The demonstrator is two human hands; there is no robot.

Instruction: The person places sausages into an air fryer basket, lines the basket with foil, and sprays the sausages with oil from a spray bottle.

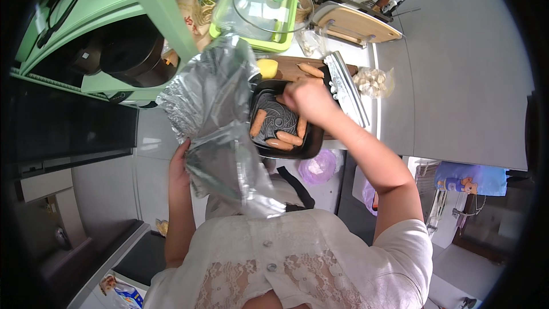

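Note:
My left hand (pixel 180 165) grips the left edge of a large crumpled sheet of aluminium foil (pixel 218 124), which hangs in front of me and overlaps the left side of a black square pan (pixel 312 150). Several sausages (pixel 289 138) lie on the pan's ridged bottom. My right hand (pixel 306 98) is over the pan's upper right part, fingers pointing down at a sausage (pixel 281 99) that is partly hidden by them; whether they hold it is unclear. Another sausage (pixel 311 70) rests on a wooden board (pixel 285 63) behind the pan, with a yellow piece of food (pixel 268 68) near it.
A foil or wrap box (pixel 349 90) lies right of the pan, beside a bag of garlic cloves (pixel 372 82). Behind stand a green-rimmed container (pixel 281 45), a glass lid (pixel 274 4) and a rack with a cutting board (pixel 356 23). A green shelf (pixel 156 8) is at the left.

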